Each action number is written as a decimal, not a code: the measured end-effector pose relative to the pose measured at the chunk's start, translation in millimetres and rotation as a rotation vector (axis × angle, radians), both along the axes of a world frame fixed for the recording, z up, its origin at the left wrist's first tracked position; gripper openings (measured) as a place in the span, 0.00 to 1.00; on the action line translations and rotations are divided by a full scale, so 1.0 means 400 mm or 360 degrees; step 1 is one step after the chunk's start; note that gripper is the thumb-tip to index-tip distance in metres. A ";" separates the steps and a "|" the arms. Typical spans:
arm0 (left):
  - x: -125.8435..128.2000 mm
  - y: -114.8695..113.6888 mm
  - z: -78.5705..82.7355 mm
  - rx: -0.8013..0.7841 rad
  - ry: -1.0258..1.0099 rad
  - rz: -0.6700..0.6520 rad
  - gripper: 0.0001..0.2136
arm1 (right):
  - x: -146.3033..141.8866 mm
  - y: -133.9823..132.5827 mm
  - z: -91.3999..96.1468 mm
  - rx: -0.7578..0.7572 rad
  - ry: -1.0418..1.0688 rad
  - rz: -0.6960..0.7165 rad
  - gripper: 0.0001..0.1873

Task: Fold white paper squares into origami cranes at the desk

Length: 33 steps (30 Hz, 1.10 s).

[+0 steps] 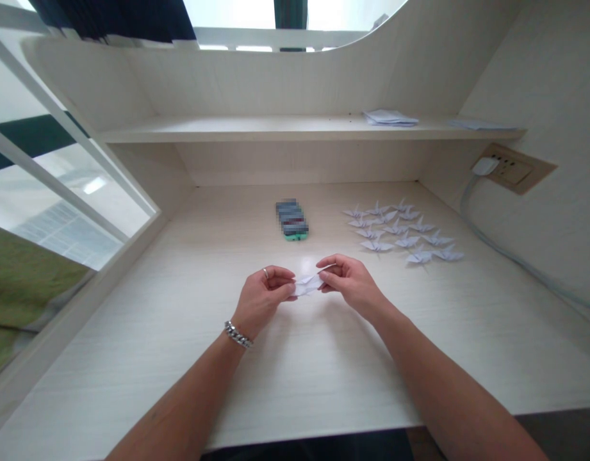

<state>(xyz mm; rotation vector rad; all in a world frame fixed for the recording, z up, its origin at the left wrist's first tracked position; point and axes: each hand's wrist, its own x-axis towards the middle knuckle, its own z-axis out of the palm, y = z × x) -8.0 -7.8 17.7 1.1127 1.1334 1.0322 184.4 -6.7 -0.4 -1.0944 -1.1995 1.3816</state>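
Between my two hands is a small piece of folded white paper point(307, 285), held just above the desk. My left hand point(266, 291), with a ring and a chain bracelet at the wrist, pinches its left end. At the right end, my right hand point(347, 282) grips the paper between thumb and fingers. Part of the paper is hidden behind the fingertips. Beyond my right hand, several white paper cranes point(395, 228) stand in rows on the desk.
A phone with a green edge point(292, 219), its screen blurred, lies behind my hands on the desk point(155, 358). Above runs a shelf point(256, 128) bearing a stack of white paper point(389, 118). A plug point(485, 166) with a cable sits in the right wall's socket.
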 end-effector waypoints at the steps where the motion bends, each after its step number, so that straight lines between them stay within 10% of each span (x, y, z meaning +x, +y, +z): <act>1: 0.000 0.000 0.000 0.0001 -0.0005 0.0002 0.11 | 0.000 0.001 0.001 -0.0002 0.0006 -0.0014 0.17; 10: 0.001 0.001 -0.017 0.0163 0.0007 0.0194 0.12 | -0.016 -0.020 0.010 0.0514 -0.0486 -0.0650 0.11; 19: 0.012 -0.021 -0.034 0.0529 0.0327 -0.0068 0.10 | -0.077 -0.031 -0.007 0.0310 -0.0423 -0.0008 0.17; 28: -0.009 -0.013 -0.022 0.0732 0.0697 0.0159 0.12 | -0.064 -0.019 -0.022 0.0124 -0.0261 0.0011 0.14; 33: -0.014 -0.004 -0.021 0.0524 0.0590 -0.0237 0.10 | -0.068 -0.025 -0.020 0.0118 -0.0251 0.0109 0.15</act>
